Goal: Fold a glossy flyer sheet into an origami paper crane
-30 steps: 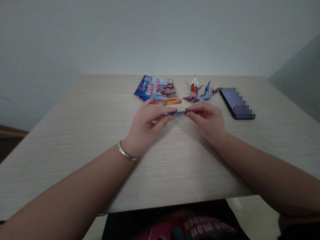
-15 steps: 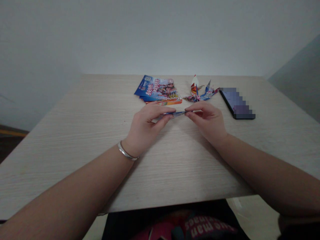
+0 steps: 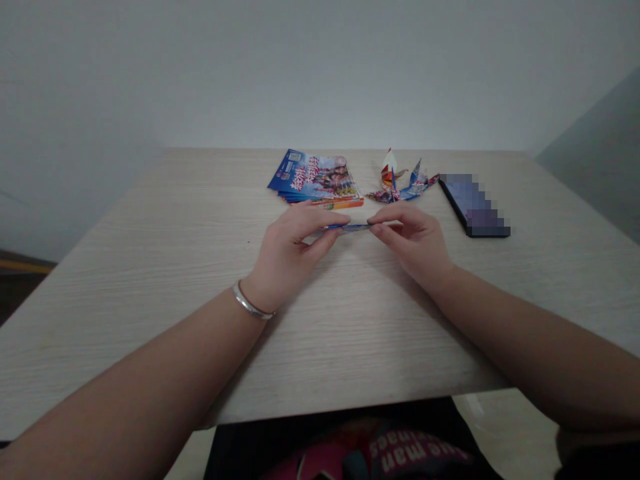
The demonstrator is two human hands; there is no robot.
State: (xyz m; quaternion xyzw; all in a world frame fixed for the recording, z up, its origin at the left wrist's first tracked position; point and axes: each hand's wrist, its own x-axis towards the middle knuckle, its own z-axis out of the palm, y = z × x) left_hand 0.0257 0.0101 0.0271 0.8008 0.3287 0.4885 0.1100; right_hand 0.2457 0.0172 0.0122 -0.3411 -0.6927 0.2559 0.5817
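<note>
A small piece of folded blue paper [image 3: 354, 227] is held nearly edge-on between my two hands, above the table. My left hand [image 3: 295, 247] pinches its left end between thumb and fingers, and a silver bracelet circles that wrist. At the other end, the thumb and forefinger of my right hand [image 3: 415, 240] grip the paper's tip. Most of its folds are hidden by the fingers and the flat viewing angle. Just beyond the hands lie folded paper cranes [image 3: 411, 191] in blue, red and white print.
Behind my left hand is a fanned stack of printed blue leaflets [image 3: 315, 177]. A black phone [image 3: 475, 207], its screen blurred out, lies right of the cranes. The pale wooden table [image 3: 165, 280] reaches back to a plain wall [image 3: 320, 73].
The folded paper has tilted slightly and shows a thinner, bluer edge. My right fingertips have shifted a little to the left. Both hands keep their pinch.
</note>
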